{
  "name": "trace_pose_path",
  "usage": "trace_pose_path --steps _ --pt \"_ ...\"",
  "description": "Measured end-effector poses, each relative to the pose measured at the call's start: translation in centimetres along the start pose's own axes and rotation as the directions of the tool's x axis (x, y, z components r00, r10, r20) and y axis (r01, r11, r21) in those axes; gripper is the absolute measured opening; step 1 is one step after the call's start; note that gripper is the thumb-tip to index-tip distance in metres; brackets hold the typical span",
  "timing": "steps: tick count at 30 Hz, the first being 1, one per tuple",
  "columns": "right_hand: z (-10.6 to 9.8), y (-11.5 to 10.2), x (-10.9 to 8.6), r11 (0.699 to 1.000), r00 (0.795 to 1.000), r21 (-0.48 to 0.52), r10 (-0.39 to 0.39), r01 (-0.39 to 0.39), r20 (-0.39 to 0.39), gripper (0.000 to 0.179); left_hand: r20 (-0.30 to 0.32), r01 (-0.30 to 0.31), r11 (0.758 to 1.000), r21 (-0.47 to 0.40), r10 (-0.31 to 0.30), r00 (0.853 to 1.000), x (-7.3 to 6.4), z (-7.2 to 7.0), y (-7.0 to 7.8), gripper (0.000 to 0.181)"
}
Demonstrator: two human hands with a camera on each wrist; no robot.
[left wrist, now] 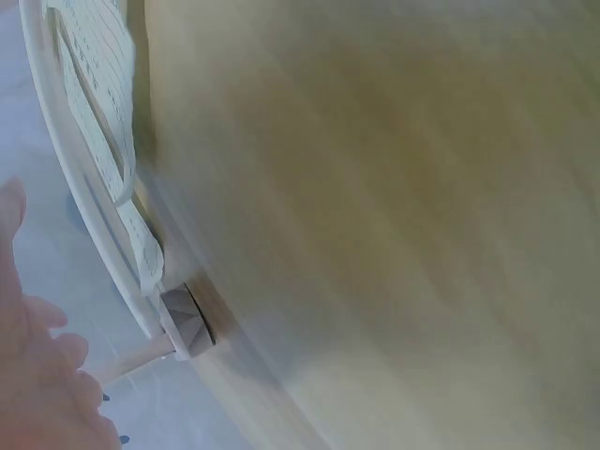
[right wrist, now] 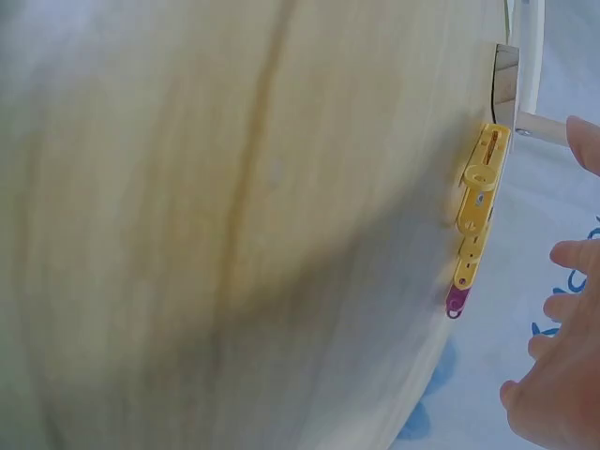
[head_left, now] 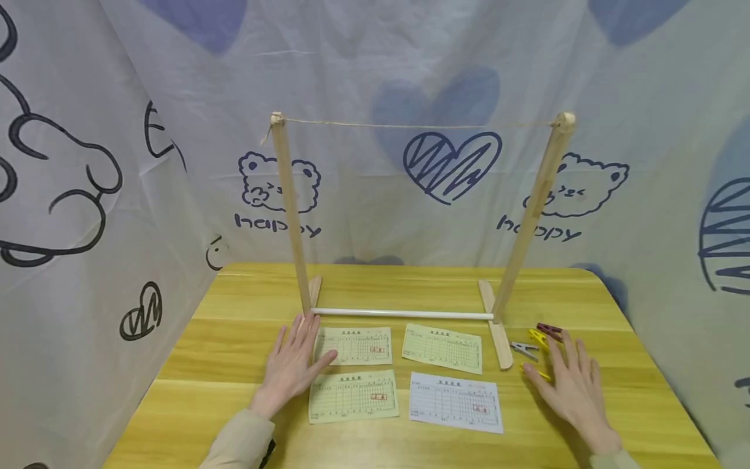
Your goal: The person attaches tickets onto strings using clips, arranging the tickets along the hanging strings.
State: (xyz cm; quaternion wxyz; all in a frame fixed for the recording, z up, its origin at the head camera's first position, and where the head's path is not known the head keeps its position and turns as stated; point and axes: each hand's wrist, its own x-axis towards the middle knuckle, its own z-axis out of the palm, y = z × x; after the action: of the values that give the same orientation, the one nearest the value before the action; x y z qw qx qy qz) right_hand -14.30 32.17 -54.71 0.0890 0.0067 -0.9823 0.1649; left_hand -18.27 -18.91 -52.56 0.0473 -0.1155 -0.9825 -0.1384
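My left hand [head_left: 295, 365] has its fingers spread near the upper-left green slip [head_left: 357, 345], partly covering that slip's left end in the head view. My right hand [head_left: 571, 391], fingers also spread, is over the right of the table beside several clothespins: a grey one [head_left: 524, 350], a dark red one [head_left: 548, 328] and yellow ones [head_left: 537, 337]. Neither hand holds anything. Another green slip [head_left: 354, 397] lies at lower left, a third green slip [head_left: 442, 348] at upper right, and a white slip [head_left: 456, 402] at lower right. In the right wrist view, a yellow clothespin [right wrist: 481, 178] shows beyond the fingers.
A wooden frame stands behind the slips, with a left post [head_left: 291, 215], a right post [head_left: 532, 221], a string [head_left: 410, 126] tied across the top and a white rod [head_left: 404, 314] low between them. Printed cloth [head_left: 363, 58] hangs around the wooden table [head_left: 234, 312].
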Motion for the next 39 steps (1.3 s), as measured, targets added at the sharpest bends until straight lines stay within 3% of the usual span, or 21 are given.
trace_pose_path --steps 9,15,27,33,39 --pt "0.3 -0.5 0.3 1.000 1.000 -0.005 -0.014 0.014 -0.005 0.083 0.034 -0.011 1.000 -0.001 0.011 0.999 0.8 0.0 1.1 0.084" --pt "0.6 -0.9 0.4 0.999 0.998 -0.011 -0.042 0.041 -0.046 0.081 0.061 -0.037 0.999 0.001 0.037 0.997 1.7 0.1 3.1 0.082" --pt "1.0 -1.6 0.4 0.999 0.999 0.018 -0.029 0.030 -0.037 0.081 0.130 -0.096 0.993 -0.062 0.103 0.986 3.0 1.6 5.8 0.079" --pt "1.0 -2.1 0.7 0.996 1.000 0.091 -0.005 0.005 -0.001 0.080 0.160 -0.077 0.979 -0.188 0.108 0.981 3.6 2.2 6.6 0.074" --pt "1.1 -2.2 0.7 0.989 1.000 0.149 0.017 -0.018 0.013 0.080 0.164 -0.064 0.945 -0.321 0.122 0.979 4.1 2.9 6.8 0.066"
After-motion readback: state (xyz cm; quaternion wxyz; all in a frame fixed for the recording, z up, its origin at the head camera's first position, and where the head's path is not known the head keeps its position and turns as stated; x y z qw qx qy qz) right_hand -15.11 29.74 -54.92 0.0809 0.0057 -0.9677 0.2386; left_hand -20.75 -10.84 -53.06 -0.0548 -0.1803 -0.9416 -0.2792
